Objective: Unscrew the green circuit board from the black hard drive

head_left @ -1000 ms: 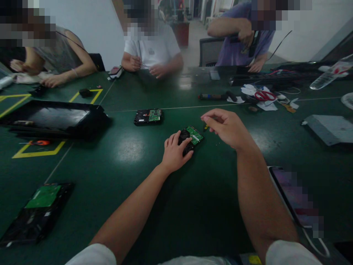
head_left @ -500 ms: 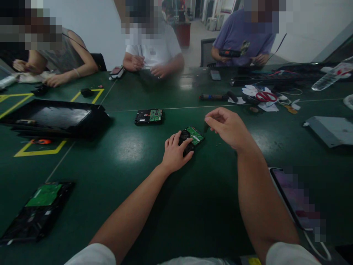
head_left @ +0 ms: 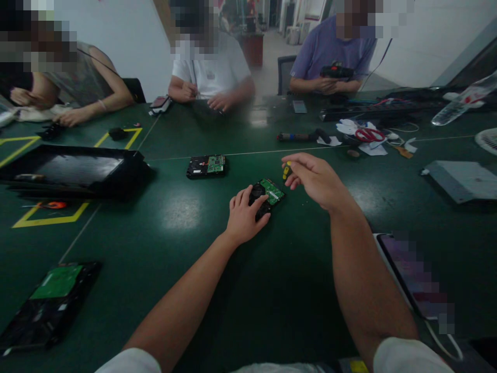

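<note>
A black hard drive (head_left: pixel 276 190) with a green circuit board lies slanted on the green table in front of me. My left hand (head_left: pixel 247 213) holds it down, with the fingers over its left part and the thumb along its near edge. Just to the right and a little above the table, my right hand (head_left: pixel 312 178) pinches a small yellow and black screwdriver (head_left: pixel 287 171). Most of the tool is hidden by the fingers, and its tip is not clear. The screwdriver is apart from the drive.
Another hard drive (head_left: pixel 207 166) lies farther back, and a larger board-topped one (head_left: pixel 54 292) at near left. A black tray (head_left: pixel 77 171) stands left. To the right are a phone (head_left: pixel 407 274), a grey metal box (head_left: pixel 458 181) and red-handled scissors (head_left: pixel 368 135). Several people sit opposite.
My right hand has turned slightly, and the screwdriver's yellow part now shows where a dark end pointed at the board. The left hand stays on the drive. Opposite, a person's power tool has shifted.
</note>
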Demonstrator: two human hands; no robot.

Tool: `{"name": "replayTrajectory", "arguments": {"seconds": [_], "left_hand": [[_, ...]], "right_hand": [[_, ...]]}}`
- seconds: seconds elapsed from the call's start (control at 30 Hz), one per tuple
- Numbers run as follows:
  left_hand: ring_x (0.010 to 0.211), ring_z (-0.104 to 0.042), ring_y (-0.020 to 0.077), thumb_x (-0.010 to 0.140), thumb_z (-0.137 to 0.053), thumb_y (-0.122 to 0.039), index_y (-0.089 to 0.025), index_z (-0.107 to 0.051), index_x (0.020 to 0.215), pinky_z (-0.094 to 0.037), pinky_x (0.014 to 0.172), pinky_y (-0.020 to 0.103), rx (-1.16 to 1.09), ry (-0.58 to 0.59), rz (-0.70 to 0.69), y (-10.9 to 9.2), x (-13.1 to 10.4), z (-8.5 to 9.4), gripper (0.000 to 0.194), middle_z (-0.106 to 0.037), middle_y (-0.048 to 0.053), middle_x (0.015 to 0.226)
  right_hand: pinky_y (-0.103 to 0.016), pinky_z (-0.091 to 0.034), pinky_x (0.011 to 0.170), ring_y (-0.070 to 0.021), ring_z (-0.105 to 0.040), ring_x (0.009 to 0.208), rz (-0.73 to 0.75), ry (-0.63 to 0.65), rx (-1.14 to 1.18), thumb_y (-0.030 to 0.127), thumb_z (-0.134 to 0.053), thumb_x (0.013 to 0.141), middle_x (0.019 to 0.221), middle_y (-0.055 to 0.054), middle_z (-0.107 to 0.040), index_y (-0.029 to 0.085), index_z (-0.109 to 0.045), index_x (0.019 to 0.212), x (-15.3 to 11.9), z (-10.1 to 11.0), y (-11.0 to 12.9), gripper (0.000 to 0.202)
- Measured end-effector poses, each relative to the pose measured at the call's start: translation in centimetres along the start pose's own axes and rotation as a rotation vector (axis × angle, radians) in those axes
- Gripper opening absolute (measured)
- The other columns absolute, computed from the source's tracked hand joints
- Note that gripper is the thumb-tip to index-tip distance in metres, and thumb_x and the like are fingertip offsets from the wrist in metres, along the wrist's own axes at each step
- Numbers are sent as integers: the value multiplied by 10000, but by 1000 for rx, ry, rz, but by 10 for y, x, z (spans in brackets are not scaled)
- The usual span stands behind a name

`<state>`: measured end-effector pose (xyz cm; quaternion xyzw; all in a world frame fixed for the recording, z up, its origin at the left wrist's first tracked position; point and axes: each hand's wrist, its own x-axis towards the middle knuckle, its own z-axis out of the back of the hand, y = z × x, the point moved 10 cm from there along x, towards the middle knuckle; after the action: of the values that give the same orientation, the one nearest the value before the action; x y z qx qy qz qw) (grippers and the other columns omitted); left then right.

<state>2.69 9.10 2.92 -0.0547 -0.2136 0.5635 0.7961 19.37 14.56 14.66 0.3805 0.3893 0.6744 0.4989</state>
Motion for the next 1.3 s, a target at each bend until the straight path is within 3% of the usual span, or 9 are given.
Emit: {"name": "replayTrajectory", "arguments": {"seconds": [0.1, 0.33, 0.53, 0.73, 0.93, 1.07, 1.3], "left_hand": [[1505, -333, 398, 931, -675, -500, -365, -590, 1489, -326, 1170, 600, 1, 10, 0, 0, 0, 0, 580, -338, 108, 1687], [1516, -319, 401, 939, -663, -502, -361, -589, 1489, -315, 1176, 604, -1, 7, -3, 1, 0, 0, 572, -325, 118, 1691], [1514, -320, 400, 941, -661, -501, -360, -594, 1483, -309, 1180, 598, -7, 11, -2, 2, 0, -1, 564, -317, 116, 1693], [1514, -317, 398, 943, -658, -503, -359, -592, 1486, -312, 1174, 594, -1, 11, -5, 1, 0, -1, 566, -326, 120, 1688], [1506, -332, 392, 939, -663, -505, -353, -599, 1479, -314, 1175, 584, 4, -8, -10, 1, 0, -2, 565, -327, 124, 1684], [1509, -324, 396, 939, -666, -500, -353, -598, 1482, -308, 1180, 584, -1, -7, -6, 2, 0, -2, 566, -320, 114, 1691], [1507, -324, 403, 936, -673, -501, -361, -592, 1486, -311, 1177, 595, 1, 5, -5, 2, 0, -2, 573, -321, 107, 1693]], "right_hand": [[-277, -505, 608, -143, -644, 647, 26, -13, -37, 369, -548, 1026, 761, -12, -703, 240, -717, 1218, -2, 2, 5, 286], [-294, -489, 608, -165, -623, 715, 48, -92, -106, 433, -679, 941, 955, -52, -745, 245, -735, 1059, -3, 13, 2, 228], [-296, -469, 609, -161, -620, 690, 47, -108, -154, 381, -686, 922, 883, -33, -728, 235, -720, 1023, -3, 14, 3, 181], [-284, -464, 596, -125, -608, 639, 74, -22, -119, 339, -612, 973, 946, -26, -741, 242, -732, 1005, -5, 6, 12, 158], [-286, -520, 625, -146, -650, 658, 36, 31, -34, 359, -563, 1023, 789, -18, -706, 234, -719, 1182, -3, -3, 6, 255], [-282, -504, 627, -139, -634, 674, 68, 10, -53, 340, -589, 1008, 861, -23, -721, 245, -721, 1214, -5, 0, 12, 263], [-304, -487, 658, -160, -625, 736, 79, -88, -121, 364, -684, 934, 974, -47, -752, 236, -734, 1046, -3, 13, 5, 177]]}}
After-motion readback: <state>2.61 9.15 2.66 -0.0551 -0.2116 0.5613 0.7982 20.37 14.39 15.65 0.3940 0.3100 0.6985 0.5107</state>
